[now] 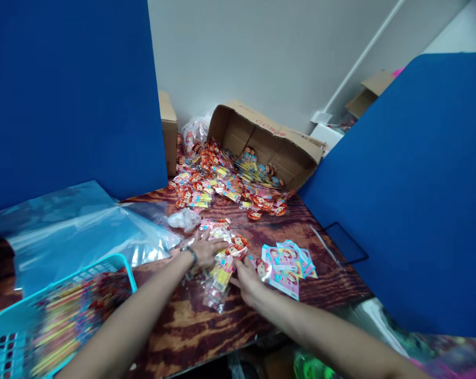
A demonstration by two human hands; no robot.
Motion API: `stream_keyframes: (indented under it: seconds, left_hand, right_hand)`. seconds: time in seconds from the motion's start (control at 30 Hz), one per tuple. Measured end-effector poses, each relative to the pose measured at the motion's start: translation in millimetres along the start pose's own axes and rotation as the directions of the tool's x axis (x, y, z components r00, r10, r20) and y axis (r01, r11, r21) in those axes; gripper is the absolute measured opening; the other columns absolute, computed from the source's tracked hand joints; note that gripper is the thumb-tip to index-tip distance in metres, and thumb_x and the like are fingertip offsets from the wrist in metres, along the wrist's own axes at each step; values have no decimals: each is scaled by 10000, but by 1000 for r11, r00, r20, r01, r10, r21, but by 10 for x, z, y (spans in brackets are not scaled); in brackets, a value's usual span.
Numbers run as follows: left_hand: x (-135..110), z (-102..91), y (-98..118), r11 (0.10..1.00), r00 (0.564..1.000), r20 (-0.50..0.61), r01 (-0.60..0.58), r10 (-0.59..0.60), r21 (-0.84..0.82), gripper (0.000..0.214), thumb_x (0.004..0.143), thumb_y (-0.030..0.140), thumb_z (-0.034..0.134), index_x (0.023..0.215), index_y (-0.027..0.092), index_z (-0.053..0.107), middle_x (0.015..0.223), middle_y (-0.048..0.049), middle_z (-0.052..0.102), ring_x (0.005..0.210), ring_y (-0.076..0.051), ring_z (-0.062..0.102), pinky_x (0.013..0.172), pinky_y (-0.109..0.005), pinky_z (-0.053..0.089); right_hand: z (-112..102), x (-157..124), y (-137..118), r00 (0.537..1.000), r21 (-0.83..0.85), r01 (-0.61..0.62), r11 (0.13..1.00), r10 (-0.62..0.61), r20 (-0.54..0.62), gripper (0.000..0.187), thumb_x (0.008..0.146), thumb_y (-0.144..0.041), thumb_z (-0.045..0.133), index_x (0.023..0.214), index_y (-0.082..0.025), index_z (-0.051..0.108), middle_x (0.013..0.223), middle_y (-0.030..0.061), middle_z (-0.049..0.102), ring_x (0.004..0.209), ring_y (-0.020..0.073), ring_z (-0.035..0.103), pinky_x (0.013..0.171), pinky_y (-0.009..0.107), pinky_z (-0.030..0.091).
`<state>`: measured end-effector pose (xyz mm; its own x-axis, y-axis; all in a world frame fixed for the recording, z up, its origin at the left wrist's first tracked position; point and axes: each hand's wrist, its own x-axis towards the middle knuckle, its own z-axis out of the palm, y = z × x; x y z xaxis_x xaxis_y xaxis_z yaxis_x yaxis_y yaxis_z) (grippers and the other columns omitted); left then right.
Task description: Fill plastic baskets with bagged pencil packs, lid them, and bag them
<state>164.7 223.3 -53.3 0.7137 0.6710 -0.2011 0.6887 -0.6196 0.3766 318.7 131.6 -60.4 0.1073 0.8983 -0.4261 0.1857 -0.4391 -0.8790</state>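
My left hand, with a watch on its wrist, rests curled over a small bundle of cartoon-character packets on the wooden table. My right hand grips the same bundle from the lower right side. The packets are clear plastic sleeves with a red-haired cartoon head and yellow strips. Just right of my right hand lies a fanned stack of pink and blue printed cards.
A tipped cardboard box at the back spills a large heap of packets. A turquoise basket with filled packets sits at the lower left, beside clear plastic bags. Blue dividers flank the table.
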Motion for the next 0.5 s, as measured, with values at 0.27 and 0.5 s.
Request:
stream_keyframes:
  seconds: [0.27,0.5]
  left_hand:
    - [267,-217,60,991,992,-56,-111,115,77,513,695,69,602,1057,431,637,1368,18,485,1333,-368,259,1005,-677,77]
    - [-514,-323,246,1000,912,-409,22,-17,8,584,802,46,424,1354,235,395,1401,-110,403,1279,-296,351,1032,-538,266]
  right_hand:
    - [336,-392,-125,964,357,-267,895,251,93,148,796,-272,496,934,-242,450,916,16,589,806,122,598,659,265,538]
    - [-113,-371,-502,758,-571,216,792,233,609,177,801,-317,540,746,-176,631,635,-12,606,566,112,554,546,210,410]
